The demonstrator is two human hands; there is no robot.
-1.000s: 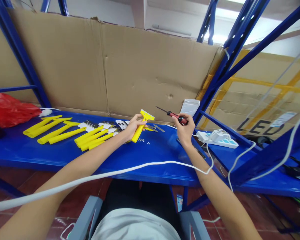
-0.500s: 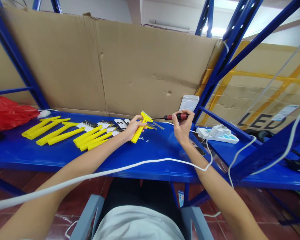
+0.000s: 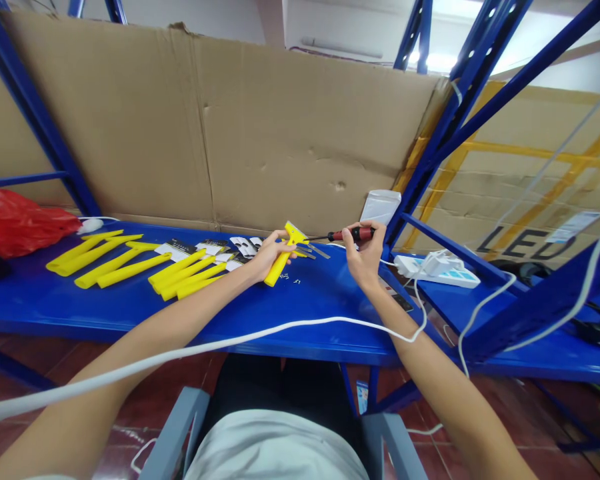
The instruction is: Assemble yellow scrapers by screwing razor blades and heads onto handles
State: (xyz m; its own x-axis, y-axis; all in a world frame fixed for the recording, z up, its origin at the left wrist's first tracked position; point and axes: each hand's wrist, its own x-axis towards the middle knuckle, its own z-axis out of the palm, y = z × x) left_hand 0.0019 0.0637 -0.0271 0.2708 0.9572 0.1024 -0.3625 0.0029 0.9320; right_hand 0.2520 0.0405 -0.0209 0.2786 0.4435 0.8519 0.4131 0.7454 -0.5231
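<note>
My left hand is closed around a yellow scraper, its wide head pointing up and away. A screwdriver with a red and black handle is gripped in my right hand. Its shaft runs left, and the tip meets the scraper's head; the exact contact is too small to make out. Thin metal blades lie on the blue shelf just behind the scraper. Small screws are scattered to the right of the scraper's handle. Several yellow handles lie in a row left of my left hand.
Printed cards lie behind the yellow handles. A red plastic bag sits at the far left. A white power strip with plugs is at right. A white cable crosses above both forearms. Cardboard stands behind the blue shelf.
Almost nothing differs. The whole view has shifted very slightly; both hands keep their hold, with the screwdriver still at the scraper's head.
</note>
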